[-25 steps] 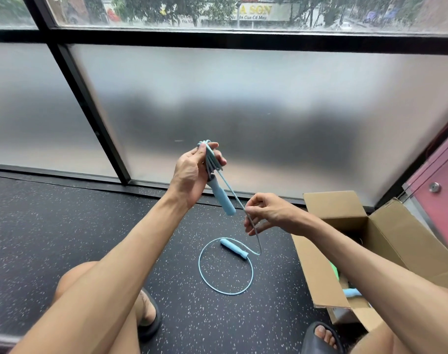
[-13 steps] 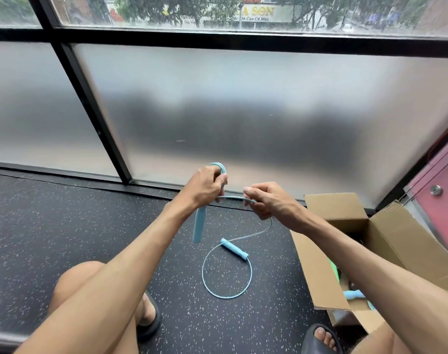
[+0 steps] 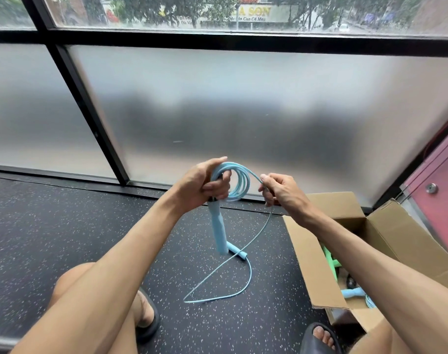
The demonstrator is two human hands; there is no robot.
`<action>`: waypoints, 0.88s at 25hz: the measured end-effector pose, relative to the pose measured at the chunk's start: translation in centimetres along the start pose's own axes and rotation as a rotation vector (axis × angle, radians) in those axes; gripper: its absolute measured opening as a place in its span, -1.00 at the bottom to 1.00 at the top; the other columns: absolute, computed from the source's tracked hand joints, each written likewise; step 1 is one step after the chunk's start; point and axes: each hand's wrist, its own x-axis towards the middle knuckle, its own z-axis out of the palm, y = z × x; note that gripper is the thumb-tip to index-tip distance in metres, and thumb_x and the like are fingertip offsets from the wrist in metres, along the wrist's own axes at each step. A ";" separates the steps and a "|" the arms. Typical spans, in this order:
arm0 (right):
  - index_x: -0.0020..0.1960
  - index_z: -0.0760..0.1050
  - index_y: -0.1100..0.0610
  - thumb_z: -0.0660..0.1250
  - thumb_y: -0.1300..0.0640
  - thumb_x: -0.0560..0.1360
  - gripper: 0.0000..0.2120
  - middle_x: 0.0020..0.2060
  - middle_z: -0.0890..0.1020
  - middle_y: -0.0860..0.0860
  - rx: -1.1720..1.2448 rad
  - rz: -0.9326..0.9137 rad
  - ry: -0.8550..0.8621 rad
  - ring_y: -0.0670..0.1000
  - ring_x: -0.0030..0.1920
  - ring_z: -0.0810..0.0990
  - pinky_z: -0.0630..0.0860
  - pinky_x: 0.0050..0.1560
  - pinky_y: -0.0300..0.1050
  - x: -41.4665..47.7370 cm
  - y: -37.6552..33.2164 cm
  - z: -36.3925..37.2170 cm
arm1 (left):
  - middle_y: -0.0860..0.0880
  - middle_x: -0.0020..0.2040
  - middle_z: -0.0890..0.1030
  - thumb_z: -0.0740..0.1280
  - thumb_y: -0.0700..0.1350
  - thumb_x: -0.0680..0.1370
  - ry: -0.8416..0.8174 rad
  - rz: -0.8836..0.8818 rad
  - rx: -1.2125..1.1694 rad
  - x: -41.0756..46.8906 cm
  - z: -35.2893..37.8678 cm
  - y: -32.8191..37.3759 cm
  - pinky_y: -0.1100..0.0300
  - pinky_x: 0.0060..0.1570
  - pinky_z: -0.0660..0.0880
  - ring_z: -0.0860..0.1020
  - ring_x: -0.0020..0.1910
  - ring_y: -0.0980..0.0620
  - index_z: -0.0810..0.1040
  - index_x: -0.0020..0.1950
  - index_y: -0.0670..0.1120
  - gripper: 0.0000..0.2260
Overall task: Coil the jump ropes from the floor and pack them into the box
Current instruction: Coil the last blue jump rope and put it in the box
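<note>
Standing open beside the right hand (image 3: 281, 190), the box (image 3: 309, 251) holds a blue handle (image 3: 352, 293)

A gym or fitness studio is indicated. Black speckled rubber flooring (image 3: 64, 226), typical of workout rooms, is laid up to a window wall w/ frosted glass panes (image 3: 243, 98) set in black frames (image 3: 89, 111). Through the clear strip at top, trees (image 3: 151, 6) and a shop sign (image 3: 256, 12) are seen, i.e. a street outside. Sports gear is present: a light-blue jump rope (image 3: 219, 226) and a cardboard box (image 3: 309, 259) w/ more coloured gear. A pink-red panel (image 3: 440, 213) w/ a metal fitting (image 3: 431, 187) is seen at right.
</note>
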 end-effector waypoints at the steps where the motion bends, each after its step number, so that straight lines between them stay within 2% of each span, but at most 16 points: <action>1: -0.16 0.50 0.21 0.19 0.08 0.66 -0.69 -0.45 0.42 0.06 0.005 0.025 -0.021 0.00 -0.44 0.39 0.54 -0.30 -0.03 0.0 0.1 0.0 | 0.05 -0.58 0.21 0.03 0.00 0.68 0.024 0.047 -0.117 0.0 -0.2 0.3 0.13 -0.35 0.24 0.12 -0.54 0.04 0.49 -0.23 -0.16 -0.59; 3: -0.07 0.48 0.24 0.20 0.09 0.66 -0.75 -0.38 0.47 0.11 0.016 0.089 -0.085 0.05 -0.39 0.47 0.64 -0.24 0.09 -0.1 0.3 0.3 | 0.00 -0.46 0.31 0.05 -0.01 0.68 0.105 0.138 -0.276 0.0 -0.4 0.8 0.14 -0.22 0.36 0.24 -0.46 0.03 0.50 -0.05 -0.20 -0.65; 5: 0.04 0.43 0.28 0.23 0.15 0.65 -0.83 -0.32 0.53 0.16 0.022 0.151 -0.163 0.10 -0.35 0.54 0.65 -0.20 0.20 -0.4 0.7 0.7 | -0.05 -0.33 0.43 0.05 -0.04 0.69 0.217 0.220 -0.372 0.0 -0.5 1.0 0.13 -0.09 0.42 0.41 -0.35 -0.01 0.49 0.05 -0.22 -0.68; 9: 0.08 0.39 0.27 0.25 0.19 0.64 -0.86 -0.29 0.56 0.21 0.023 0.242 -0.318 0.14 -0.35 0.56 0.64 -0.24 0.17 -1.2 0.8 1.7 | -0.13 -0.17 0.62 0.10 -0.11 0.70 0.521 0.379 -0.386 0.4 -1.6 0.7 0.10 -0.01 0.59 0.64 -0.22 -0.08 0.48 0.08 -0.24 -0.75; 12: 0.04 0.44 0.29 0.27 0.15 0.63 -0.83 -0.29 0.55 0.19 -0.076 0.223 -0.400 0.09 -0.40 0.52 0.57 -0.37 -0.02 -1.6 0.2 2.2 | -0.13 -0.23 0.68 0.14 -0.15 0.70 0.740 0.475 -0.097 0.6 -2.4 0.2 0.09 -0.04 0.59 0.67 -0.28 -0.08 0.48 0.03 -0.22 -0.81; 15: 0.04 0.54 0.27 0.26 0.01 0.63 -0.70 -0.36 0.47 0.07 -0.096 0.171 -0.436 -0.03 -0.44 0.39 0.35 -0.41 -0.15 -1.6 -0.3 2.5 | -0.16 -0.25 0.69 0.18 -0.15 0.68 0.895 0.494 0.339 0.8 -2.7 -0.4 0.14 -0.17 0.60 0.67 -0.35 -0.08 0.48 0.03 -0.28 -0.80; 18: -0.04 0.59 0.20 0.21 -0.10 0.63 -0.62 -0.42 0.36 -0.01 -0.040 0.113 -0.407 -0.08 -0.46 0.25 0.21 -0.44 -0.23 -1.4 -0.9 2.4 | -0.15 -0.27 0.69 0.21 -0.16 0.67 0.842 0.404 0.648 0.9 -2.6 -0.9 0.11 -0.24 0.61 0.68 -0.35 -0.09 0.47 -0.03 -0.26 -0.82; 20: -0.12 0.58 0.19 0.19 -0.10 0.64 -0.59 -0.48 0.32 -0.04 -0.006 0.088 -0.363 -0.08 -0.48 0.22 0.19 -0.46 -0.25 -1.4 -1.2 2.4 | -0.12 -0.29 0.70 0.23 -0.17 0.65 0.727 0.285 0.844 0.9 -2.3 -1.4 0.09 -0.26 0.62 0.68 -0.36 -0.05 0.48 -0.06 -0.22 -0.84; 22: -0.19 0.54 0.21 0.16 -0.08 0.65 -0.57 -0.53 0.29 -0.07 0.038 0.067 -0.307 -0.08 -0.49 0.19 0.15 -0.48 -0.25 -1.4 -1.6 2.2 | -0.13 -0.31 0.69 0.24 -0.18 0.65 0.566 0.142 0.936 1.0 -1.9 -1.9 0.03 -0.25 0.63 0.67 -0.36 -0.07 0.49 -0.11 -0.20 -0.83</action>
